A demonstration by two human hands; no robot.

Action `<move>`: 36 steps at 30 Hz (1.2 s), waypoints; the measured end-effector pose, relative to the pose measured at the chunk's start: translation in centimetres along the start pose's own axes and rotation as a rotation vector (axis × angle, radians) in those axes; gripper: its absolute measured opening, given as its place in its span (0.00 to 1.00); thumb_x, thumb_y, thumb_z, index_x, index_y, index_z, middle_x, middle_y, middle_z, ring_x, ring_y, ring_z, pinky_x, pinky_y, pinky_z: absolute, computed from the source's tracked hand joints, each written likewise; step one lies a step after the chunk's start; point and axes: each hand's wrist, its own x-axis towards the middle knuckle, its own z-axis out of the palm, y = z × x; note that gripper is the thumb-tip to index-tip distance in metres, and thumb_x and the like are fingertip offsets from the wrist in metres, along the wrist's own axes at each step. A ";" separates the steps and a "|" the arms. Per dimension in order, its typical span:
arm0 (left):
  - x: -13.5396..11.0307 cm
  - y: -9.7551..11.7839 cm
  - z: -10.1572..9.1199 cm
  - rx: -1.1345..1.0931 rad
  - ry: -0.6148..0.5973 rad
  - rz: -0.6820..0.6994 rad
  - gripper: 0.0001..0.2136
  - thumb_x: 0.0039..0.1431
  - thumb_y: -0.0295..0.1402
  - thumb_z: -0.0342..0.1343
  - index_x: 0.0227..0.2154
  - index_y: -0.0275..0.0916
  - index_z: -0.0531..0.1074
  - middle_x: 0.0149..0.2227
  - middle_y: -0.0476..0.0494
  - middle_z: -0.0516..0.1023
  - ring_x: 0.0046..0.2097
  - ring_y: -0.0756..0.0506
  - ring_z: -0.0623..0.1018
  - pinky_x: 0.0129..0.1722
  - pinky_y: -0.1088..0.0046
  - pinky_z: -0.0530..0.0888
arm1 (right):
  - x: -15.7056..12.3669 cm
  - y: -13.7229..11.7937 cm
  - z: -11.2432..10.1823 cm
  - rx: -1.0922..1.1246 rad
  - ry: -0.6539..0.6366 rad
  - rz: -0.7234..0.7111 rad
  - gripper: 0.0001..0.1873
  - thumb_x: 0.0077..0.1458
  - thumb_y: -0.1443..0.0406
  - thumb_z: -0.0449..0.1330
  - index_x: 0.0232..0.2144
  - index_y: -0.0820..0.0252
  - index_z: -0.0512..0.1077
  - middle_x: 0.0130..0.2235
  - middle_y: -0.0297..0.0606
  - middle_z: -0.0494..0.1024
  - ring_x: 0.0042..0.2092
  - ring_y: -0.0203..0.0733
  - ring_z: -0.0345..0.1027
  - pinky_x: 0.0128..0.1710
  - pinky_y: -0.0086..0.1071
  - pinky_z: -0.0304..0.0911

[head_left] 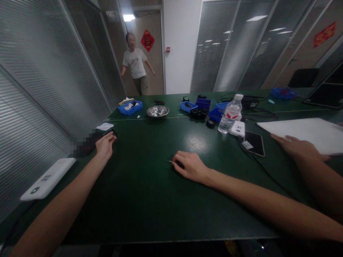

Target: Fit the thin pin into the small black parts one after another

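Observation:
At the left edge of the table my left hand (105,145) is closed, fingers pressed together at a small dark object (114,132); its kind is too dim to make out. Beside it lie a white paper (105,126) and a dark, partly blurred-out item (89,142). My right hand (191,166) rests on the green table (150,200) near its middle. Between thumb and forefinger it pinches a thin, shiny, pin-like piece (169,161), whose tip points left. The rest of that piece is hidden by the fingers.
Toward the back stand a metal bowl (158,112), a blue basket (130,107) and several blue trays (189,106). Right of them are a water bottle (230,114), a white power bank (237,128), a phone (255,143) and cables. Another person's hand (300,148) touches a white board (308,132). A white device (48,179) lies left. Someone in a white shirt (136,62) stands near the door.

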 end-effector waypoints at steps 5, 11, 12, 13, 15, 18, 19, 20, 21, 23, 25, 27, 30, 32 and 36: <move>0.1 -0.1 0.1 0.004 0.007 0.011 0.11 0.44 0.15 0.59 0.30 0.33 0.80 0.35 0.40 0.80 0.30 0.52 0.76 0.34 0.77 0.80 | 0.0 0.0 0.1 0.004 -0.001 -0.001 0.09 0.69 0.63 0.54 0.44 0.60 0.72 0.40 0.38 0.76 0.38 0.38 0.70 0.33 0.30 0.61; -0.3 0.2 0.6 0.016 0.006 0.017 0.10 0.44 0.17 0.58 0.29 0.32 0.80 0.34 0.41 0.80 0.27 0.54 0.73 0.31 0.79 0.76 | 0.0 0.1 0.2 0.000 0.003 -0.004 0.09 0.69 0.62 0.54 0.44 0.60 0.72 0.41 0.39 0.76 0.38 0.38 0.70 0.33 0.30 0.61; -0.3 0.2 0.7 0.019 0.006 0.019 0.10 0.44 0.17 0.58 0.29 0.32 0.80 0.34 0.42 0.80 0.26 0.54 0.72 0.30 0.79 0.75 | 0.0 0.1 0.2 -0.004 0.004 -0.005 0.09 0.69 0.62 0.54 0.44 0.59 0.72 0.40 0.39 0.76 0.38 0.38 0.70 0.34 0.30 0.61; -0.2 0.1 0.7 0.022 0.006 0.021 0.09 0.44 0.17 0.58 0.28 0.32 0.80 0.34 0.42 0.80 0.26 0.54 0.72 0.30 0.79 0.75 | 0.0 0.1 0.2 -0.010 0.006 -0.003 0.09 0.69 0.63 0.54 0.44 0.59 0.72 0.40 0.39 0.76 0.38 0.39 0.70 0.34 0.31 0.61; -0.1 0.0 0.8 0.030 0.006 0.026 0.09 0.43 0.17 0.58 0.28 0.32 0.80 0.33 0.43 0.80 0.26 0.54 0.72 0.30 0.79 0.75 | 0.0 0.1 0.2 -0.017 0.010 0.002 0.09 0.69 0.63 0.54 0.43 0.59 0.72 0.40 0.38 0.76 0.38 0.38 0.70 0.34 0.31 0.61; -0.2 -0.2 0.7 0.043 -0.005 0.039 0.08 0.44 0.18 0.60 0.28 0.33 0.80 0.34 0.43 0.80 0.26 0.54 0.73 0.29 0.80 0.74 | 0.0 0.0 0.2 -0.012 0.003 0.004 0.08 0.69 0.63 0.54 0.43 0.59 0.72 0.40 0.38 0.76 0.37 0.38 0.70 0.33 0.30 0.61; -0.3 -0.3 0.7 0.047 -0.013 0.045 0.08 0.44 0.18 0.60 0.28 0.32 0.79 0.34 0.43 0.80 0.27 0.54 0.74 0.29 0.80 0.75 | 0.0 0.0 0.2 -0.011 0.001 0.004 0.08 0.69 0.63 0.54 0.43 0.59 0.72 0.40 0.38 0.76 0.37 0.38 0.70 0.33 0.30 0.61; -0.4 -0.4 0.7 0.051 -0.020 0.050 0.07 0.44 0.18 0.61 0.27 0.32 0.79 0.35 0.42 0.81 0.28 0.54 0.74 0.30 0.81 0.75 | 0.0 0.0 0.2 -0.010 0.001 0.002 0.08 0.69 0.63 0.54 0.43 0.59 0.72 0.40 0.38 0.76 0.37 0.38 0.70 0.33 0.30 0.61; -0.5 -0.4 0.7 0.054 -0.027 0.056 0.06 0.44 0.19 0.62 0.27 0.32 0.79 0.35 0.42 0.81 0.28 0.54 0.75 0.30 0.81 0.75 | 0.0 0.0 0.2 -0.011 0.002 0.002 0.09 0.69 0.63 0.54 0.43 0.59 0.72 0.40 0.38 0.76 0.37 0.38 0.70 0.34 0.30 0.61; -0.7 -0.5 0.7 0.061 -0.037 0.064 0.06 0.44 0.19 0.63 0.27 0.33 0.79 0.36 0.42 0.81 0.29 0.54 0.75 0.30 0.81 0.76 | 0.0 0.1 0.2 -0.012 0.005 0.002 0.09 0.69 0.63 0.54 0.43 0.60 0.72 0.40 0.38 0.76 0.38 0.38 0.70 0.34 0.30 0.61; -0.8 -0.5 0.7 0.067 -0.040 0.067 0.07 0.43 0.18 0.64 0.28 0.33 0.79 0.36 0.42 0.81 0.29 0.54 0.75 0.30 0.80 0.76 | 0.0 0.1 0.3 -0.009 0.004 0.001 0.09 0.69 0.63 0.54 0.43 0.60 0.72 0.40 0.38 0.76 0.38 0.38 0.70 0.33 0.30 0.61; -0.8 -0.5 0.7 0.075 -0.040 0.066 0.08 0.43 0.19 0.64 0.29 0.33 0.80 0.34 0.43 0.80 0.28 0.53 0.75 0.30 0.80 0.77 | 0.0 0.1 0.2 -0.002 0.000 0.002 0.09 0.69 0.63 0.54 0.44 0.60 0.72 0.40 0.38 0.76 0.37 0.38 0.69 0.33 0.30 0.60; -0.7 -0.5 0.6 0.085 -0.037 0.066 0.08 0.43 0.20 0.64 0.29 0.33 0.80 0.32 0.44 0.79 0.27 0.53 0.75 0.27 0.81 0.76 | 0.1 0.0 0.2 0.005 -0.006 0.001 0.09 0.69 0.63 0.54 0.44 0.60 0.72 0.40 0.38 0.76 0.37 0.38 0.69 0.33 0.30 0.61; -0.7 -0.5 0.6 0.086 -0.037 0.067 0.07 0.44 0.19 0.64 0.29 0.33 0.80 0.31 0.44 0.78 0.27 0.53 0.74 0.26 0.82 0.76 | 0.1 0.0 0.1 0.006 -0.004 -0.001 0.09 0.69 0.63 0.54 0.44 0.60 0.72 0.40 0.38 0.76 0.37 0.38 0.69 0.33 0.30 0.60; -0.9 -0.4 0.6 0.080 -0.063 0.054 0.08 0.44 0.18 0.63 0.29 0.32 0.80 0.31 0.43 0.79 0.29 0.52 0.76 0.32 0.79 0.78 | 0.0 0.0 0.1 0.005 0.005 -0.004 0.08 0.69 0.63 0.54 0.43 0.60 0.72 0.40 0.38 0.76 0.37 0.38 0.69 0.33 0.30 0.60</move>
